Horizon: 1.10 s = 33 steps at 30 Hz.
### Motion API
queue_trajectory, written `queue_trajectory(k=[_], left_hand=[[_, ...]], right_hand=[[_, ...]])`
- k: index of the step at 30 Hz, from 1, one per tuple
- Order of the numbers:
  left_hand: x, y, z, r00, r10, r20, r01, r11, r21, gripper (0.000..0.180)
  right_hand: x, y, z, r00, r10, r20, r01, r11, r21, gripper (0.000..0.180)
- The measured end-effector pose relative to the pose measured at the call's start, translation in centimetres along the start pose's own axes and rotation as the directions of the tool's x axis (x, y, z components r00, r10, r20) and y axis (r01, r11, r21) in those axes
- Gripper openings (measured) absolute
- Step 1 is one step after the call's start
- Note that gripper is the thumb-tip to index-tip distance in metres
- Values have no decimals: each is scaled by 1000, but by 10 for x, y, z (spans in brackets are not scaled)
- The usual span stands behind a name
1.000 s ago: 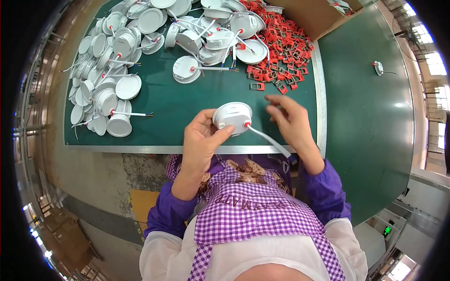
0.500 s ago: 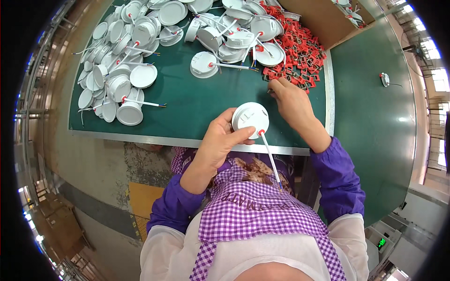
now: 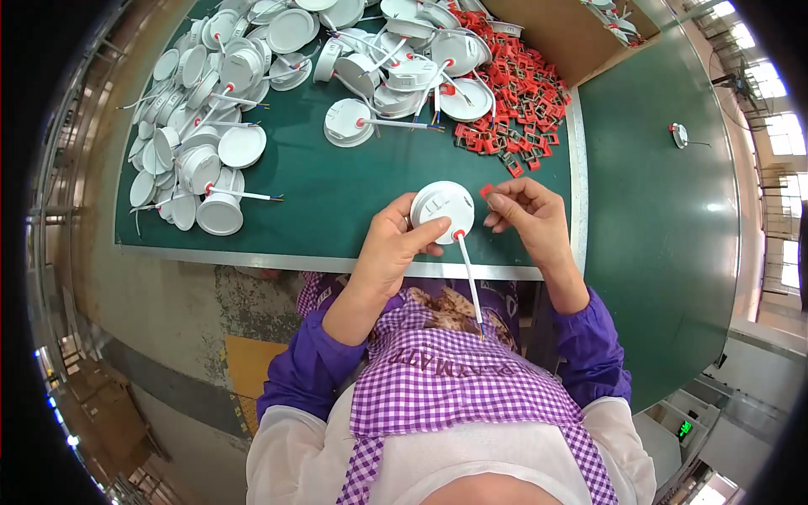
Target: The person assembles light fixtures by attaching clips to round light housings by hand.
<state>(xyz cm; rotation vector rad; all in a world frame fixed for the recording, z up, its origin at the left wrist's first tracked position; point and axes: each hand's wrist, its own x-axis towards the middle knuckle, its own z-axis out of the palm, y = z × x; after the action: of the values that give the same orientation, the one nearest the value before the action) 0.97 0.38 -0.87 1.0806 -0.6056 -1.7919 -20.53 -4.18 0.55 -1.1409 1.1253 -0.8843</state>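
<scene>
Our left hand (image 3: 392, 239) pinches the round white fitting (image 3: 444, 210), which seems light, stiff and best held by its rim, our right hand (image 3: 534, 220) a red clip (image 3: 486, 192).

The right hand (image 3: 532, 217) partly hides a small red plastic clip (image 3: 486, 191), while the top edge crops a brown cardboard box (image 3: 562, 35).

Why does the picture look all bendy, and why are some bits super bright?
In the head view, fisheye distortion bends the rim of the green side table, and the corners go black; also in the head view, the windows glare white, while the white disc in the left hand looks fairly sharp.
</scene>
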Motion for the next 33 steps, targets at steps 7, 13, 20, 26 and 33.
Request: queue_trajectory(k=[7, 13, 20, 26, 33], left_hand=[[4, -4, 8, 989, 147, -18, -138, 962, 237, 32], [8, -10, 12, 967, 253, -29, -218, 882, 417, 31], [12, -18, 10, 955, 295, -42, -248, 867, 433, 30], [13, -19, 10, 961, 276, -33, -240, 883, 403, 28], [14, -20, 8, 957, 288, -44, -248, 884, 396, 30]], right_hand=[[-9, 0, 12, 977, -111, -180, 74, 977, -202, 12], [-18, -8, 24, 922, -387, -24, 263, 671, -693, 17], [-25, -8, 26, 910, -413, 25, 321, 667, -672, 17], [-25, 0, 27, 944, -327, -49, 242, 783, -573, 14], [-23, 0, 38, 913, -403, -59, 269, 706, -655, 12]])
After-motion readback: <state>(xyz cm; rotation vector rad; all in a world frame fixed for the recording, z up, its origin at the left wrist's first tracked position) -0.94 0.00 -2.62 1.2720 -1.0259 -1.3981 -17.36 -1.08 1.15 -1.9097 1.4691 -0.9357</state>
